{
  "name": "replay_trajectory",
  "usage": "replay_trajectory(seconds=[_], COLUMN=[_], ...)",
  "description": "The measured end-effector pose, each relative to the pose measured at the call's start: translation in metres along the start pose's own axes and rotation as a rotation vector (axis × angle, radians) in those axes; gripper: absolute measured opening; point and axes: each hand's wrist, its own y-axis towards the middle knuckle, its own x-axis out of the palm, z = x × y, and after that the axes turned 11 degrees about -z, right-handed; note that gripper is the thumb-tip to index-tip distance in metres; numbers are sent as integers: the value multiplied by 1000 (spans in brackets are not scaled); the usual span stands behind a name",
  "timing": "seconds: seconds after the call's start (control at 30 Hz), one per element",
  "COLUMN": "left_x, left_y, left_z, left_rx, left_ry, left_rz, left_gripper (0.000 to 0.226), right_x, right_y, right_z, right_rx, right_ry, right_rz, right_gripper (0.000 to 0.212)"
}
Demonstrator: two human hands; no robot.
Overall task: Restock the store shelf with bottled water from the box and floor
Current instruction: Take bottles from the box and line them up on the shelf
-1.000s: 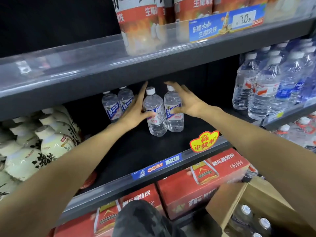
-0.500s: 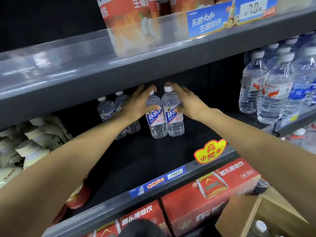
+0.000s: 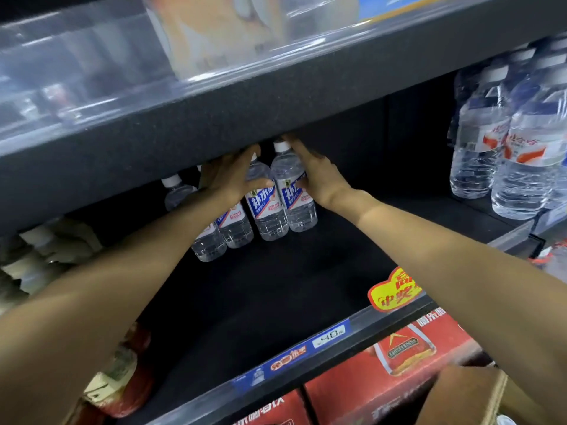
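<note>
Now pushing two water bottles (image 3: 277,194) back on dark shelf (image 3: 276,286), tight against rear bottles (image 3: 214,234) just left of pair, likely to free front space. Left hand (image 3: 228,176) curled on left bottle, right hand (image 3: 316,176) wrapped on right bottle, hands close, pair squeezed together between them. Cardboard box (image 3: 460,394) below shelf, low right.

Light falls from above and in front, leaving the black shelf (image 3: 276,286) recess dim and its back wall near lost in shadow. Glare streaks the clear strip (image 3: 92,96) on the upper shelf. Motion blur softens everything, worst at the top, and wide-angle distortion bends the edges.
</note>
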Motion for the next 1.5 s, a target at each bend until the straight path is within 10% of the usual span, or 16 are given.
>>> replay_trajectory(seconds=[0.9,1.5], left_x=[-12,-34], left_y=[-11,-82], left_z=[-7,137], left_rx=[-8,258], left_ry=[61,121], left_rz=[-97,-37], left_gripper=[71,55], right_x=[11,-93], right_y=[1,-193], right_z=[-3,11], right_rx=[14,73], right_ry=[39,-740], right_rz=[-164,-81], right_gripper=[90,54])
